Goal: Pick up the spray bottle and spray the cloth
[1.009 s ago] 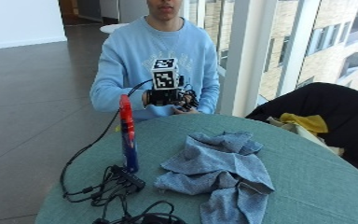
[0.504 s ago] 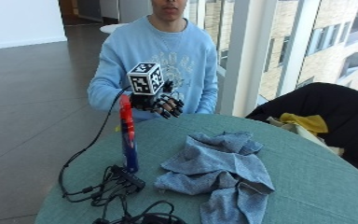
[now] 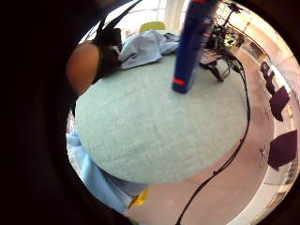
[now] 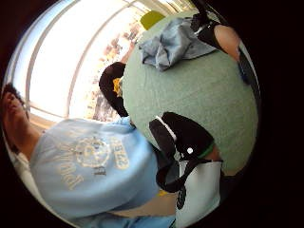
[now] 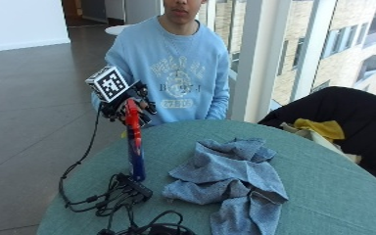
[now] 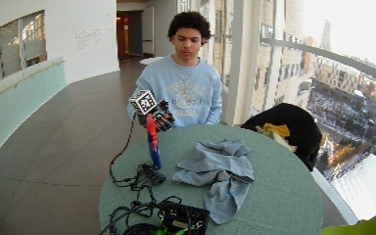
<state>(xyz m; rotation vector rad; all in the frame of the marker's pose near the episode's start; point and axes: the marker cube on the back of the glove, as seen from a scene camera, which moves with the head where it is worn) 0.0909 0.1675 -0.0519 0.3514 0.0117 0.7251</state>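
The spray bottle (image 5: pixel 136 155) stands upright on the green round table (image 5: pixel 318 196), near its left edge; it has a blue body and a red head (image 5: pixel 132 116). My gloved right hand (image 5: pixel 124 100) hovers just behind the red head with fingers loosely spread, holding nothing. In the little finger side palm view the bottle (image 3: pixel 192 43) stands a short way from the palm. The crumpled grey-blue cloth (image 5: pixel 230 174) lies in the middle of the table, to the right of the bottle. It also shows in the thumb side palm view as the cloth (image 4: pixel 173 42) and in the wide view as the cloth (image 6: pixel 217 169).
Black cables and a small black box (image 5: pixel 132 188) lie on the table in front of the bottle. A chair draped with a black jacket (image 5: pixel 344 117) and something yellow (image 5: pixel 318 128) stands at the table's right. A cable hangs from the hand toward the floor.
My gloved hand has moved from in front of the person's chest out toward the bottle's red head. Bottle and cloth have not moved.
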